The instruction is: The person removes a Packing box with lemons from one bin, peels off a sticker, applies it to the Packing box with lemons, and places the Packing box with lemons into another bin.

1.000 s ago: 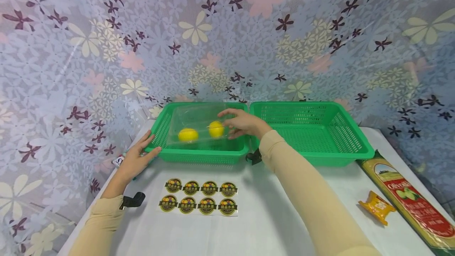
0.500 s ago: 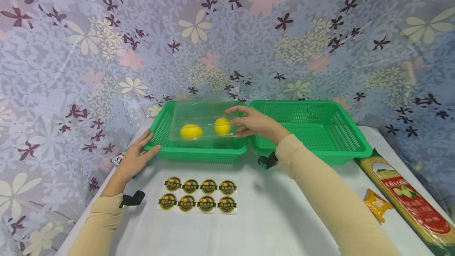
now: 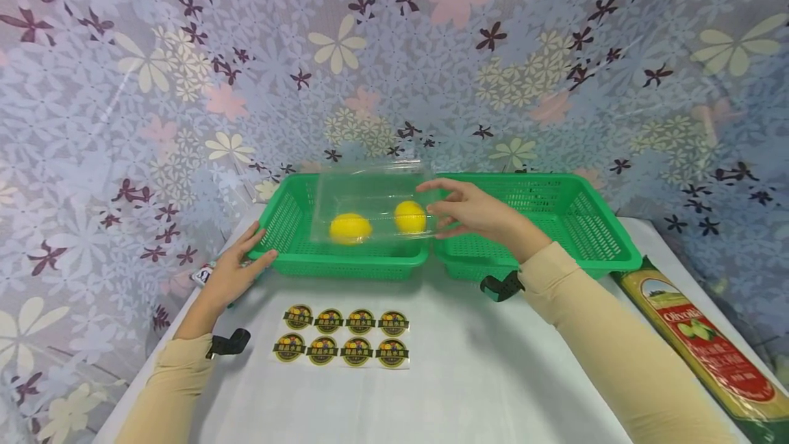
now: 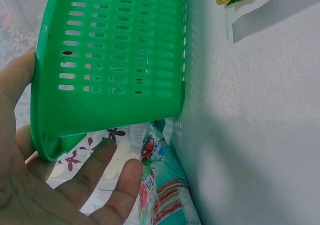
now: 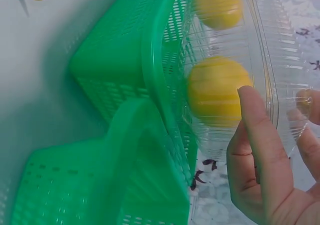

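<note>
White-covered table [image 3: 444, 389] carries everything; flowered fabric backdrop [image 3: 277, 53] behind it. On it, two rectangular green perforated plastic baskets, left one [image 3: 345, 270] and right one [image 3: 576, 225], long sides facing the person, near ends almost meeting, probably so both sit within easy reach. Long gold-and-green package with a red label [image 3: 696, 338] lies off the right basket's near corner, likely out of the work area. Clear ribbed plastic clamshell box [image 3: 370, 187] is over the left basket, slightly tilted, right end out toward the gap between baskets; can't tell if it touches the rim. Looks thin-walled, glossy, see-through, flange running along its length; seems closed, latch not readable. Sheet of eight round black-and-gold stickers [image 3: 342, 336] lies flat in front of the left basket, faces up, presumably to be easy to peel. Hands: right [image 3: 477, 212] pinches the box by its right end, thumb and fingers on either side, likely to keep the long faces free. Left [image 3: 231, 276] has fingers spread, resting on the left basket's rim, probably steadying it. Teal printed packet [image 4: 172, 197] sits just outside that end. Inside the box: two yellow lemon-like fruits [image 3: 350, 229], lying apart, smooth, bright.
</note>
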`<state>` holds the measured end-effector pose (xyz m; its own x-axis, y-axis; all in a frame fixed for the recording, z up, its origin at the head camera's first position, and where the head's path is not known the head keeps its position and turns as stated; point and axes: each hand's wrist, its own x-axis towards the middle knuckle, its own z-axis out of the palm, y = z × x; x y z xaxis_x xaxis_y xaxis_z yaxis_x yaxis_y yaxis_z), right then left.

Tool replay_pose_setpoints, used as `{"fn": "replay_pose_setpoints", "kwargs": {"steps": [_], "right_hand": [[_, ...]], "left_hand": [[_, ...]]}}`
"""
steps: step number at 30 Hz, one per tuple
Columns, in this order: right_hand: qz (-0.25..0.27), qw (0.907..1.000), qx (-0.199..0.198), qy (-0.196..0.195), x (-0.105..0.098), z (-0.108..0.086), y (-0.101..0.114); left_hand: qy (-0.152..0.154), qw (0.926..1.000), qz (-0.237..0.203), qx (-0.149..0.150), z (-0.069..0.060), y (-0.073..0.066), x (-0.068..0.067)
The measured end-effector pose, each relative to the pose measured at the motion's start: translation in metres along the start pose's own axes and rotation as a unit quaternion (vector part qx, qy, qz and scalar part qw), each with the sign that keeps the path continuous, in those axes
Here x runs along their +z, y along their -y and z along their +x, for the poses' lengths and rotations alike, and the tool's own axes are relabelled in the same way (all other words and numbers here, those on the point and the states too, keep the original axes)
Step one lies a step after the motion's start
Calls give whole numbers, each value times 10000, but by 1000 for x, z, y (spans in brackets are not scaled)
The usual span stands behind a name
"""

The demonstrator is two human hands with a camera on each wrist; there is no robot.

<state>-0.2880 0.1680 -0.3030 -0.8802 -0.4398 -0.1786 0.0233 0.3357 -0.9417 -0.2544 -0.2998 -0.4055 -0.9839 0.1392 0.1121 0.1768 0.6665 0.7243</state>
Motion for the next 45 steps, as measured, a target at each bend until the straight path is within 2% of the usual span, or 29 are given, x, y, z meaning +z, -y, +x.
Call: {"fn": "replay_pose_setpoints", "kwargs": {"steps": [11, 17, 29, 35, 45], "right_hand": [[-310, 9994, -83, -85, -11, -45, -4], [-274, 9995, -61, -155, -14, -71, -10], [-319, 9990, -64, -298, -18, -130, -36], [-48, 9995, -28, -309, -16, -151, -47], [86, 9996, 87, -272, -15, -186, -71]], "left_hand": [[-32, 10000, 45, -5, 1, 0, 0], [13, 10000, -37, -8, -1, 0, -1], [9, 10000, 29, 5, -1, -1, 1], [-3, 10000, -4, 45, -1, 0, 1], [-45, 9999, 34, 121, 0, 4, 1]]}}
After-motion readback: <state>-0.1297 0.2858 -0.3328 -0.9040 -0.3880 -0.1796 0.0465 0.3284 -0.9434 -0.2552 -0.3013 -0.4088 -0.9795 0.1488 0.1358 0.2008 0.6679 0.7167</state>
